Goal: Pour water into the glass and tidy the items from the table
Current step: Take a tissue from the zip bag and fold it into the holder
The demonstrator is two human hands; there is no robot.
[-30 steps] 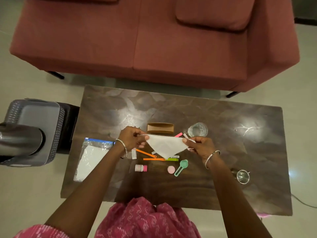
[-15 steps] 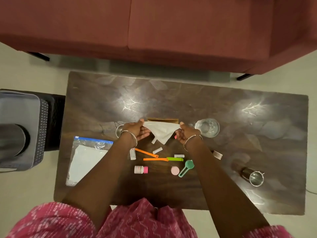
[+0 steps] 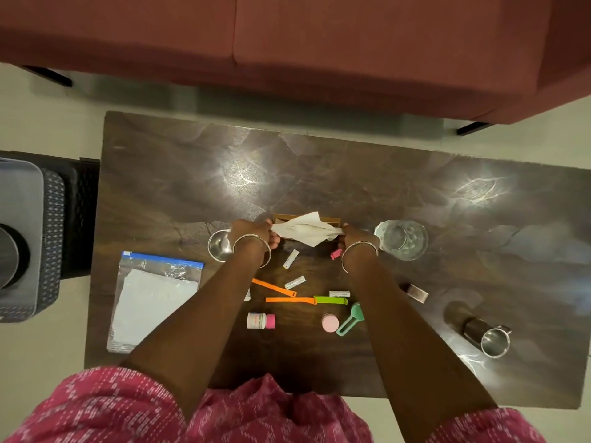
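Note:
A white paper napkin (image 3: 305,231) is stretched between my two hands over a small brown holder (image 3: 332,220) at the middle of the dark table (image 3: 319,174). My left hand (image 3: 252,233) pinches its left end and my right hand (image 3: 353,238) pinches its right end. A clear glass (image 3: 401,239) with water stands just right of my right hand. A small steel bowl (image 3: 219,246) sits partly hidden behind my left wrist. A steel mug (image 3: 487,335) lies tipped at the right front.
Small items lie between my arms: orange strips (image 3: 281,294), a green clip (image 3: 331,300), a pink-capped bottle (image 3: 260,320), a pink lid (image 3: 330,322), a green scoop (image 3: 350,319), white sachets (image 3: 291,259). A zip bag (image 3: 150,298) lies left. A grey basket (image 3: 28,238) stands left; a red sofa (image 3: 319,43) behind.
Both hands have carried the napkin away from me to the brown holder, and it is now crumpled and stretched over it. The view has tilted further down onto the table.

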